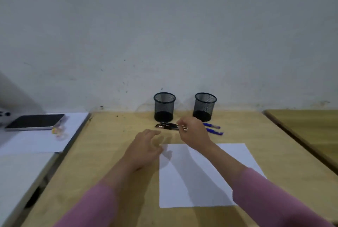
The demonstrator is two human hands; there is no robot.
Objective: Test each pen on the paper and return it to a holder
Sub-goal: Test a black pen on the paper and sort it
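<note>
Black wire-mesh holders (164, 106), wood-grain table (113, 146)

Vantage: head-worn, above the desk's (117, 153) near edge
Facing: forward and down, toward the wall (164, 34)
Nearness: forearms fill the foreground; far desk edge mid-frame
Shared views: only one view

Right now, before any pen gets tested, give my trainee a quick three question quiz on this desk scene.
1. True or false: both mesh holders, left and right, look empty.
2. Which hand is over the pens lying in front of the holders? A) left hand B) right hand
3. Fill in: the two blue pens lie just beyond the far edge of the white ____.

Key: 1 true; 2 B; 3 paper.
</note>
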